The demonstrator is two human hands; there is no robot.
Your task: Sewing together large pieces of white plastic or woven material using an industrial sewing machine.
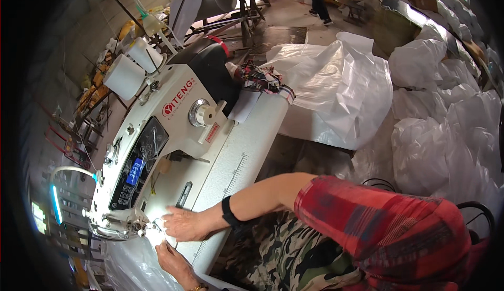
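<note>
At the near edge of the white desk (252,149), the left hand (173,262) reaches up from below, its fingers pinching the white fabric (157,237) that lies brightly lit just under the needle area; its grip is closed on the cloth. Just beyond, the right hand (184,224) lies flat with fingers spread and loose, pressing the same fabric down against the bed, a black band on its wrist. The white sewing machine (157,149) stands immediately behind both hands, its dark control panel (137,167) facing up and a handwheel (202,112) further along. Two white thread cones (126,73) sit past the machine head. A plaid rag (260,78) lies at the desk's far end, and big white sacks (336,91) are heaped on the floor beyond.
</note>
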